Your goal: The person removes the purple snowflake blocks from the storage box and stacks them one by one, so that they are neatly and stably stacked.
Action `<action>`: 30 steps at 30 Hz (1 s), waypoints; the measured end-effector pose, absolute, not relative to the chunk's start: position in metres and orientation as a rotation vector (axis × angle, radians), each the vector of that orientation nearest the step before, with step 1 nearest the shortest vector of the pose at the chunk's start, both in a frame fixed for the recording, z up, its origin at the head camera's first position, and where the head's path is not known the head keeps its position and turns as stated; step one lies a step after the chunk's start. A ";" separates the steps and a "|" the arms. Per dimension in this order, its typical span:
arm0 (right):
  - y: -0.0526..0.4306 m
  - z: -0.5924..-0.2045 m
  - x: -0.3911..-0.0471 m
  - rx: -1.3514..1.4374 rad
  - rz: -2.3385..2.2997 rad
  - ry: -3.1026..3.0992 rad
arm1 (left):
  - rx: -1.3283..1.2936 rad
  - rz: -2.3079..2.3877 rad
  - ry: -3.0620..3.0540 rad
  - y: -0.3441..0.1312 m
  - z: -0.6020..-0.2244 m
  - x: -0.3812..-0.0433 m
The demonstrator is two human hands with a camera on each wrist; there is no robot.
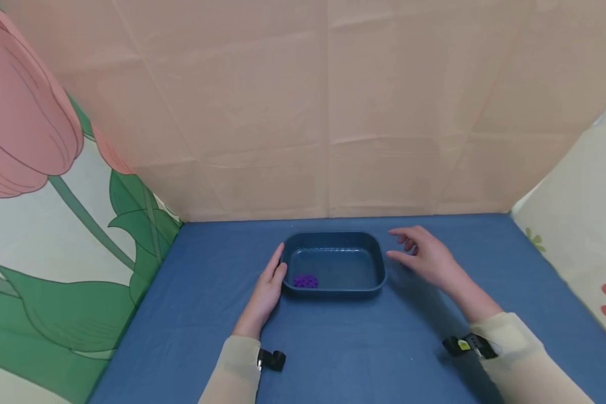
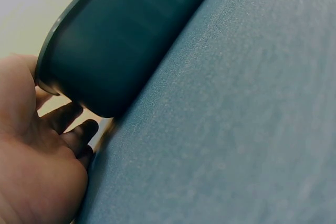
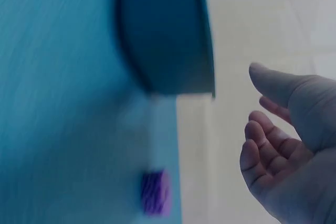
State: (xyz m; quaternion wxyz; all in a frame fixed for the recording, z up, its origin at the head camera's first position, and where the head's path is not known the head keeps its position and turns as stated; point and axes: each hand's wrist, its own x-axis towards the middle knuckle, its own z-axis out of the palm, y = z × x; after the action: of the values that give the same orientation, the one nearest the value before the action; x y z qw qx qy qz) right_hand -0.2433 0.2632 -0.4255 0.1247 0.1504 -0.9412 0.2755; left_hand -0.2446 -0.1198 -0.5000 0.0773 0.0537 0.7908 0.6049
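A dark blue-green rectangular tray (image 1: 335,293) with rounded corners sits on the blue table. Inside it, at the front left, lies a small purple piece (image 1: 305,281) with a dark-spotted surface; its exact kind is unclear. My left hand (image 1: 265,289) holds the tray's left end, and the left wrist view shows several fingers (image 2: 79,132) bent below the rim. To the right of the tray, apart from it, hovers my right hand (image 1: 426,255), fingers loosely curved and holding nothing. Another purple block (image 3: 156,192) with a ridged side appears blurred on the table in the right wrist view.
The blue table cloth (image 1: 343,353) runs back to a creased beige backdrop (image 1: 328,112). A flower-patterned panel (image 1: 55,224) borders the left side, and a pale floral one (image 1: 586,224) the right. Both wrists wear small black cameras.
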 end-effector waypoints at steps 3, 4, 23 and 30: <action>0.245 -0.419 -0.242 0.543 0.837 -2.760 | 0.157 1.829 2.380 -0.117 -0.503 -0.245; 0.239 -0.419 -0.242 0.576 0.848 -2.767 | 0.162 1.836 2.386 -0.117 -0.505 -0.246; 0.148 -0.448 -0.257 0.950 0.945 -2.872 | 0.149 1.842 2.403 -0.115 -0.509 -0.247; 0.134 -0.453 -0.265 1.005 0.941 -2.910 | 0.154 1.847 2.404 -0.115 -0.511 -0.247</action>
State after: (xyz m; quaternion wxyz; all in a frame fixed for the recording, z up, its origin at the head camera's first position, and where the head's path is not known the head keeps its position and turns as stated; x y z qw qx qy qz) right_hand -0.2653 0.1338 -0.4531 -0.0386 0.3119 -0.9032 0.2922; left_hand -0.2472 -0.1151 -0.5105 0.0532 0.0507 0.7909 0.6076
